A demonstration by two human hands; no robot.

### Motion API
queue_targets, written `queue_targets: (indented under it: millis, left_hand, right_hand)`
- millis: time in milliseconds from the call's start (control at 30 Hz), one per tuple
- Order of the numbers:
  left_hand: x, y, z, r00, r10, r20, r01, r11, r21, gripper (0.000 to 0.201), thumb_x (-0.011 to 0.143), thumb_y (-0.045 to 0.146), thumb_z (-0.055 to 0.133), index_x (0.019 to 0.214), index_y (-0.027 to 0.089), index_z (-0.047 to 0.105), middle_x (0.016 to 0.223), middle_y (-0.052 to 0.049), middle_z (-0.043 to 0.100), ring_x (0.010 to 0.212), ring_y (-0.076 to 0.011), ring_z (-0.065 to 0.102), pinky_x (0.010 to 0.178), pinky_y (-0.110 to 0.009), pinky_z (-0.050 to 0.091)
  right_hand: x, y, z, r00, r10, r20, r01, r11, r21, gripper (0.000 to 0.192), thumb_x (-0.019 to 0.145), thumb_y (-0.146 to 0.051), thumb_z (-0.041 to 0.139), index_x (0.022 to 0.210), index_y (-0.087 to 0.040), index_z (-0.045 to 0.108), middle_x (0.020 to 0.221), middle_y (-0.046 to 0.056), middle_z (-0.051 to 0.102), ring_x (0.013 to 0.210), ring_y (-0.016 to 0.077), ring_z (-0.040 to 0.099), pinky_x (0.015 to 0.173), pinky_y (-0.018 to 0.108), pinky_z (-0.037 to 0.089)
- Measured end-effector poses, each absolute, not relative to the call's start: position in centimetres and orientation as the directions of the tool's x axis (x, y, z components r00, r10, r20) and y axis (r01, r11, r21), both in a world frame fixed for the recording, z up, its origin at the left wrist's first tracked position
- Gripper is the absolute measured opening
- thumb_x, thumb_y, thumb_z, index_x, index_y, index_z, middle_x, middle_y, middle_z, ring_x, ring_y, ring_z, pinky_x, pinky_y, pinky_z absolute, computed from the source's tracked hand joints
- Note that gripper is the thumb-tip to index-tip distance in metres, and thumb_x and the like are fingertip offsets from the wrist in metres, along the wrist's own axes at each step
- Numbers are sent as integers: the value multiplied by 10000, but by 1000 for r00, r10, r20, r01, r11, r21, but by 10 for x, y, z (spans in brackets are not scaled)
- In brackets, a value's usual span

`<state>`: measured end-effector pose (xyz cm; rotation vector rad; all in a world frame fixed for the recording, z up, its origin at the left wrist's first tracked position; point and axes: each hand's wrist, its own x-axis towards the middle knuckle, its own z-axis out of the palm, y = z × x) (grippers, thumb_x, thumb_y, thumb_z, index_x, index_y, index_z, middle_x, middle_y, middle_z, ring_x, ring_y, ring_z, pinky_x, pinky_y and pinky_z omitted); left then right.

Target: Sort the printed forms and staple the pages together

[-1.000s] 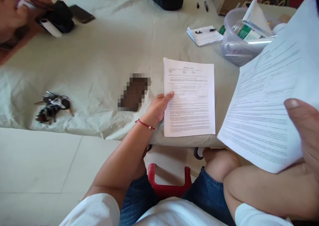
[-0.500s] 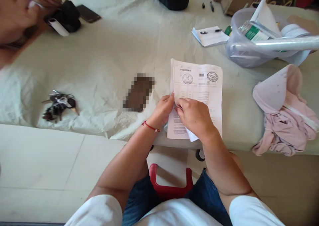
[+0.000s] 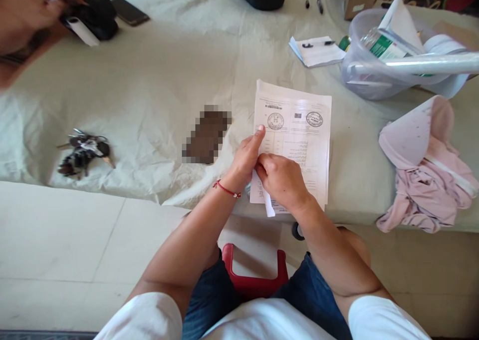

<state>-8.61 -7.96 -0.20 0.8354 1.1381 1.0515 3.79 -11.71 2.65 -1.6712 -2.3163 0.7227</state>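
Observation:
A small stack of printed sheets [image 3: 299, 125] with round stamps near the top lies on the cloth-covered table [image 3: 157, 90] in front of me. My left hand [image 3: 245, 160] rests on the stack's left edge, the thumb stretched up along it. My right hand [image 3: 281, 180] is beside it, its fingers pinching the lower left corner of the sheets; a curled bit of white paper sticks out below the fist.
A bunch of keys [image 3: 83, 151] lies at the left, a blurred dark object [image 3: 205, 135] near the middle. Another person's hand [image 3: 26, 8] holds dark items at the far left. A clear tub [image 3: 364, 70], notepad with pen [image 3: 317, 50], and pink cloth [image 3: 424, 180] are right.
One second ago my right hand held a large sheet up at the right; it has come down onto the stack. Since then my left thumb slid up the stack's edge.

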Motion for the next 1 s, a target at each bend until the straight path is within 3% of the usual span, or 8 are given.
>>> queue_targets:
  millis: [133,200,300,400,500,633,800,1000]
  left_hand:
    - [-94,-78,-17,127,945,-301,-290,326,900,253,952,407,822,997,165,759,971,-99,852,967,-259,828,978,-404,656]
    - [-99,-76,-22,159,928,-338,-308,371,876,303,948,442,843,1044,164,771,966,-117,863,943,-284,841,938,-436,682]
    - [-102,-73,-23,198,905,-377,-326,423,845,300,995,435,809,1102,155,788,1019,-150,884,980,-309,861,938,-464,706]
    - [-101,-70,-20,217,894,-392,-321,445,836,280,1021,427,797,1088,156,790,1038,-155,892,999,-311,870,917,-449,718]
    - [-98,-68,-19,230,892,-389,-335,447,829,291,1024,447,807,1060,159,791,1015,-145,894,977,-304,875,890,-430,722]
    - [-97,-65,-21,241,894,-378,-355,443,823,324,1036,488,800,1039,164,795,1005,-138,895,967,-298,876,888,-422,724]
    - [-95,-62,-19,214,893,-397,-323,448,834,342,1044,513,792,1066,172,799,1023,-138,893,983,-298,869,886,-415,711]
    - [-90,-66,-15,133,916,-377,-177,397,901,347,1109,484,695,966,177,769,960,-119,852,873,-238,803,792,-355,648]
  right_hand:
    - [68,-106,28,-362,931,-55,637,203,-744,307,1125,-426,613,931,-225,740,956,40,808,841,188,698,780,341,486]
    - [98,-97,23,-191,977,92,543,183,-819,362,1105,-551,650,978,-237,779,923,32,803,840,190,710,794,344,538]
    - [149,-83,11,134,967,215,512,118,-851,310,1030,-553,755,1074,-252,812,970,38,822,864,203,738,879,391,608]
    - [188,-73,-4,338,923,186,522,-20,-853,354,958,-582,807,1078,-249,811,985,44,821,840,204,718,877,423,639]
    - [202,-69,-19,424,900,100,431,-103,-897,493,859,-681,858,1085,-247,801,976,41,805,857,218,720,792,400,642]
    - [194,-69,-29,407,911,-69,219,-171,-961,611,730,-790,949,1010,-271,790,901,9,796,820,227,747,847,442,689]
    - [182,-78,-24,210,953,-217,41,-230,-972,563,727,-629,1042,1110,-261,855,1216,72,884,1151,321,839,1170,583,653]
    - [182,-83,-22,203,944,-262,-38,-260,-965,606,624,-564,1105,1086,-255,865,1247,82,890,1179,372,848,1203,674,629]
